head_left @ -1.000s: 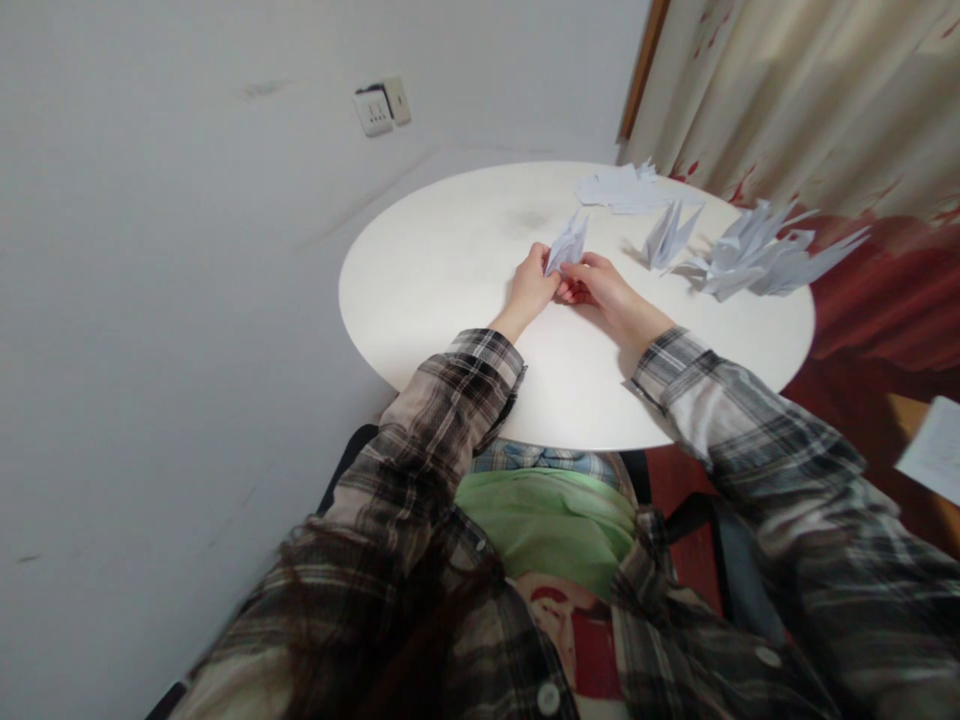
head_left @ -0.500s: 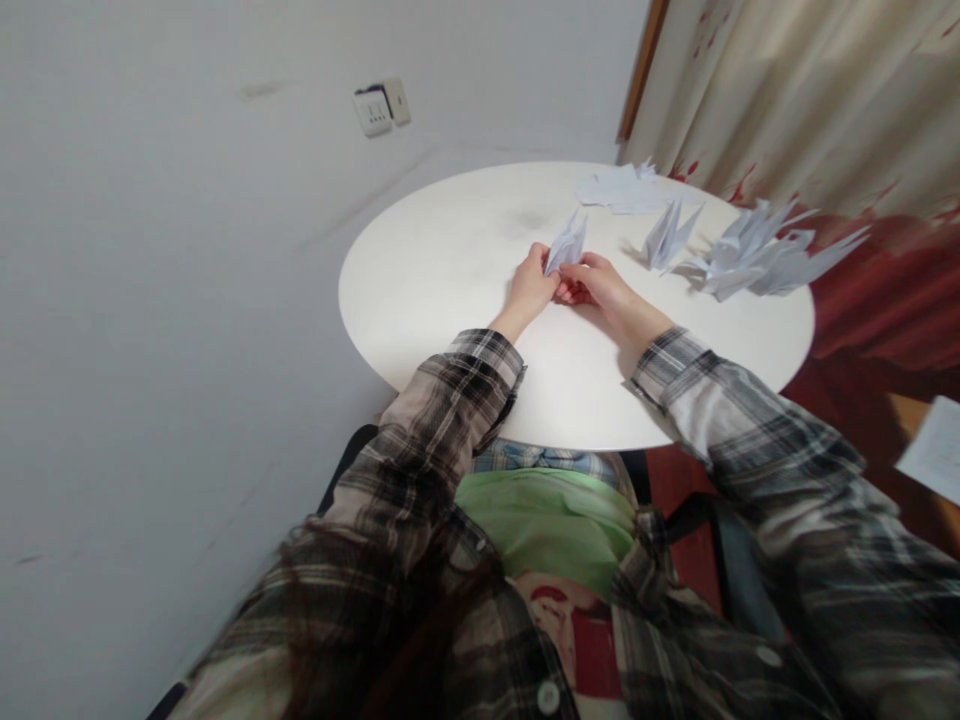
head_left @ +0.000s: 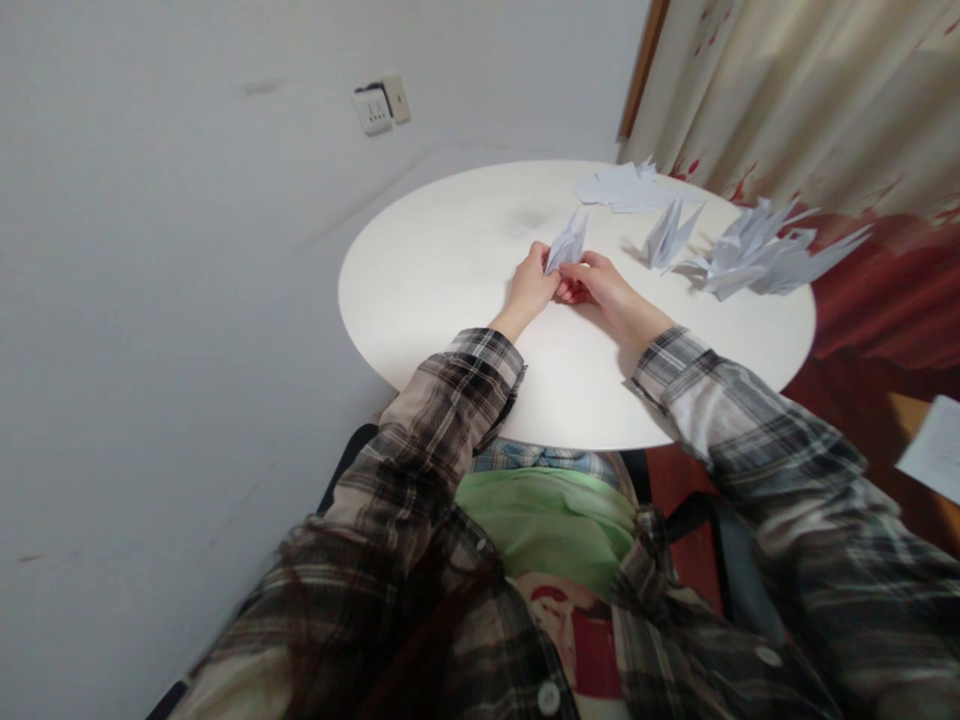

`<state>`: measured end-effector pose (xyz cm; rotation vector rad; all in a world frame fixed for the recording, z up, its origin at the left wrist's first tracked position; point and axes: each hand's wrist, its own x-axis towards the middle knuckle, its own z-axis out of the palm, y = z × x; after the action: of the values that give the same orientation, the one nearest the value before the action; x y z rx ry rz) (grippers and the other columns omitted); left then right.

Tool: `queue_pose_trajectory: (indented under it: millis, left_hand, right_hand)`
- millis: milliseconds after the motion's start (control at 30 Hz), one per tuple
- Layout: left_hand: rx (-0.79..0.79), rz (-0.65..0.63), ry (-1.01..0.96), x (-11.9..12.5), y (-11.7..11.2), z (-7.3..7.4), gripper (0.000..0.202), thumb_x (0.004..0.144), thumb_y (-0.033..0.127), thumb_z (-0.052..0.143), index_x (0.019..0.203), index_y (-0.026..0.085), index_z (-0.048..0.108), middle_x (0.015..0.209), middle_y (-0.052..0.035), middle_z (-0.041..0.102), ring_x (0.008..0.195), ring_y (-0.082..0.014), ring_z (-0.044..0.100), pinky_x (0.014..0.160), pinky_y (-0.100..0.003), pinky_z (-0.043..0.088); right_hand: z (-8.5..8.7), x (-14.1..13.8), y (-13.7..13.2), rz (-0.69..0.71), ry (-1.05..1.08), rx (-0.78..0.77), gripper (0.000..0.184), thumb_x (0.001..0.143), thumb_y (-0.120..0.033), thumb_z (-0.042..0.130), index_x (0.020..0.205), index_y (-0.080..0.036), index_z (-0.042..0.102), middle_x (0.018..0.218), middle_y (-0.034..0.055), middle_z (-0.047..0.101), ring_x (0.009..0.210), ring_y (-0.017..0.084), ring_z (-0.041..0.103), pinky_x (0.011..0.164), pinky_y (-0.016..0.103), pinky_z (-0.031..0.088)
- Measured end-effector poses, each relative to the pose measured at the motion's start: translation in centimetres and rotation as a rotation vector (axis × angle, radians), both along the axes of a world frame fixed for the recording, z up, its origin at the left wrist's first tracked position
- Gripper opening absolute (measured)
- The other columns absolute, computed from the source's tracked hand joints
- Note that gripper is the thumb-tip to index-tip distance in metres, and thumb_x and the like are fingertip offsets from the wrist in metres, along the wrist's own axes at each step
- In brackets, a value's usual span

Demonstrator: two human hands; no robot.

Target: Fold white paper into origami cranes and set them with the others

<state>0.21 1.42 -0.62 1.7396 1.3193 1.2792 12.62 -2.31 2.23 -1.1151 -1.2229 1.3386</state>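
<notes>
Between my two hands is a folded white paper crane [head_left: 568,242], its pointed parts sticking up above the fingers. My left hand [head_left: 532,283] is closed on its left side, and my right hand [head_left: 601,284] pinches its lower right edge. The fingers hide the bottom of the fold. To the right of my hands, another paper crane [head_left: 667,237] stands on the round white table [head_left: 442,290]. Beyond it, at the right edge, several more folded paper cranes [head_left: 765,255] are clustered together.
White paper pieces [head_left: 622,188] lie at the table's far edge. A wall with a socket [head_left: 373,109] rises on the left. Curtains [head_left: 810,110] hang behind the table on the right. A sheet of paper [head_left: 934,450] rests on a wooden surface at the far right.
</notes>
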Motion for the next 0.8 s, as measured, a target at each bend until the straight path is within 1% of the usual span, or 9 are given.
queue_pose_trajectory:
  millis: [200,467,667,800]
  left_hand:
    - [0.001,-0.001,0.002,-0.02,-0.12,0.11,0.013,0.087,0.023,0.061,0.099,0.025,0.055,0.085,-0.0013,0.065,0.088,-0.0169,0.062,0.084,-0.033,0.049]
    - [-0.012,0.002,-0.008,0.07,-0.31,0.25,0.016,0.088,0.023,0.062,0.103,0.025,0.056,0.086,-0.0015,0.068,0.091,-0.0181,0.065,0.086,-0.035,0.051]
    - [-0.033,0.016,0.018,0.1,-0.37,0.32,0.015,0.088,0.019,0.061,0.101,0.024,0.056,0.088,-0.002,0.069,0.089,-0.0174,0.065,0.085,-0.034,0.052]
    - [-0.028,0.004,0.002,0.09,-0.23,0.19,0.014,0.088,0.02,0.061,0.101,0.025,0.056,0.087,-0.0015,0.068,0.088,-0.0168,0.065,0.083,-0.033,0.052]
  right_hand:
    - [-0.03,-0.14,0.04,-0.015,-0.012,0.004,0.026,0.085,-0.025,0.071,0.089,-0.025,0.046,0.06,-0.0058,0.058,0.05,0.009,0.053,0.048,0.02,0.046]
    - [0.01,-0.12,0.15,-0.008,-0.016,-0.013,0.029,0.084,-0.026,0.074,0.094,-0.025,0.046,0.06,-0.0055,0.057,0.051,0.011,0.055,0.051,0.023,0.05]
    - [0.2,-0.19,0.08,-0.013,-0.014,-0.016,0.028,0.083,-0.022,0.072,0.092,-0.025,0.046,0.059,-0.0064,0.057,0.049,0.01,0.054,0.048,0.021,0.047]
    - [0.15,-0.12,0.16,-0.002,-0.009,-0.013,0.032,0.081,-0.023,0.075,0.092,-0.026,0.045,0.059,-0.0077,0.057,0.049,0.01,0.054,0.047,0.02,0.047]
